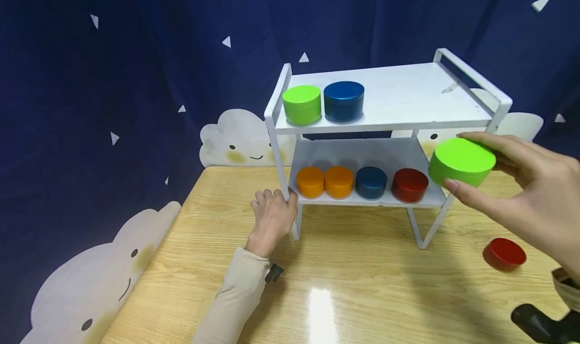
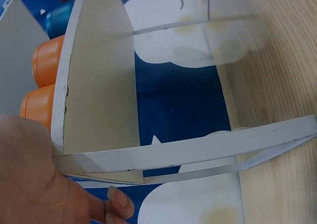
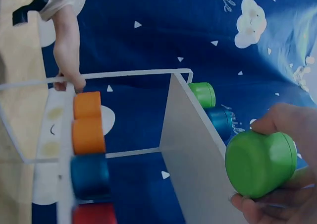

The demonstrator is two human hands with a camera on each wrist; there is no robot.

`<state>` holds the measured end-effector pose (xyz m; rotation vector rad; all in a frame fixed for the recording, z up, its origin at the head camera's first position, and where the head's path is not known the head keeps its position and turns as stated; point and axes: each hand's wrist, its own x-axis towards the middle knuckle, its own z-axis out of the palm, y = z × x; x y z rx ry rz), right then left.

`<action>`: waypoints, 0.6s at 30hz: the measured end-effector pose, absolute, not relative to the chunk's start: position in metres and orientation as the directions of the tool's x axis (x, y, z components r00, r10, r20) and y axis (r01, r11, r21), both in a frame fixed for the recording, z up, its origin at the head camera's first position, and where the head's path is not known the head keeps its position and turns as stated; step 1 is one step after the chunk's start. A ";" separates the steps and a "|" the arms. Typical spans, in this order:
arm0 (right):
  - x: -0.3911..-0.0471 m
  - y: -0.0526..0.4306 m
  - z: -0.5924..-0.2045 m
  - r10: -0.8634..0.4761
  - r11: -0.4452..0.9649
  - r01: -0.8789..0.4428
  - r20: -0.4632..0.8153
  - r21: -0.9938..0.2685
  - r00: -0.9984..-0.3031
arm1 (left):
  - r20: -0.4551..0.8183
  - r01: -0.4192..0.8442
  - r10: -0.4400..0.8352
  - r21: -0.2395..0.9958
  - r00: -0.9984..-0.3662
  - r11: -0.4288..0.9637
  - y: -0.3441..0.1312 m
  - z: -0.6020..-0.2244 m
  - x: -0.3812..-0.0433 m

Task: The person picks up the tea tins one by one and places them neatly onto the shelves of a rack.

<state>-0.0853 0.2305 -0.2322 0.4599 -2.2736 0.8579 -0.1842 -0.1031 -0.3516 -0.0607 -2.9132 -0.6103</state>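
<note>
My right hand (image 1: 541,190) holds a round bright green tin (image 1: 462,161) between thumb and fingers, in front of the right end of a white two-tier rack (image 1: 408,92). In the right wrist view the tin (image 3: 257,164) overlaps the edge of the upper shelf. My left hand (image 1: 273,215) grips the rack's left leg at the height of the lower shelf; its thumb side also shows in the left wrist view. On the upper shelf another green tin (image 1: 302,106) stands at the left end, with a blue tin (image 1: 343,102) beside it.
Along the lower shelf's front edge stand two orange tins (image 1: 310,183), a blue tin (image 1: 371,183) and a red tin (image 1: 410,186). Another red tin (image 1: 504,255) rests on the wooden table (image 1: 362,278) at the right. Behind the rack hangs a dark blue curtain (image 1: 181,47) with clouds.
</note>
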 end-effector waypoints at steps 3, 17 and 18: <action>-0.092 0.225 -0.220 -0.114 0.723 -0.544 0.702 -0.427 -0.703 | 0.164 0.074 0.008 0.400 -0.986 0.913 -0.102 -0.352 -0.184; -0.134 0.205 -0.178 -0.070 0.642 -0.533 0.650 -0.551 -0.757 | 0.153 0.077 0.015 0.408 -0.988 0.910 -0.104 -0.353 -0.187; -0.138 0.204 -0.175 -0.069 0.643 -0.524 0.639 -0.559 -0.766 | 0.152 0.076 0.015 0.408 -0.988 0.910 -0.104 -0.353 -0.186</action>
